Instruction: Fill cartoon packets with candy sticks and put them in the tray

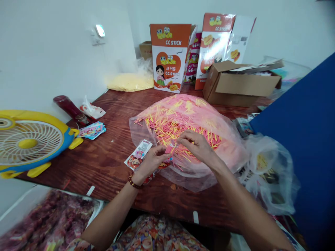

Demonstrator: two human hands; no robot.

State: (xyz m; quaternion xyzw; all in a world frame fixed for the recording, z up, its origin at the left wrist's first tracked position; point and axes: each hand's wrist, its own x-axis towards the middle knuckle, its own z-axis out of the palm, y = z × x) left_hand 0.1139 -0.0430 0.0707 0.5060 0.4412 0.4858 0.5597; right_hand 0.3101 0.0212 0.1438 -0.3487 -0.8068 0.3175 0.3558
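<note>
My left hand (pixel 151 161), a beaded bracelet on its wrist, is closed around a small bundle of pink and yellow sticks (pixel 170 150). A clear, shiny wrapper appears to surround the bundle's upper end. My right hand (pixel 196 144) pinches close to that end; what lies between its fingertips is too small to make out. Just beyond both hands, a large clear plastic bag (pixel 225 118) lies open, heaped with loose pink and yellow sticks (pixel 167 127). Beside my left hand rests a printed packet (pixel 138 155) with a cartoon face. Another printed piece shows partly beneath that hand.
A yellow and blue fan (pixel 31 143) stands at the left, near a dark red bottle (pixel 69 108) and stacked printed packets (pixel 92 130). Printed cartons (pixel 170 57) and an open brown box (pixel 243 83) line the back. A clear plastic bag (pixel 272 174) sits right, by a blue panel (pixel 300 132).
</note>
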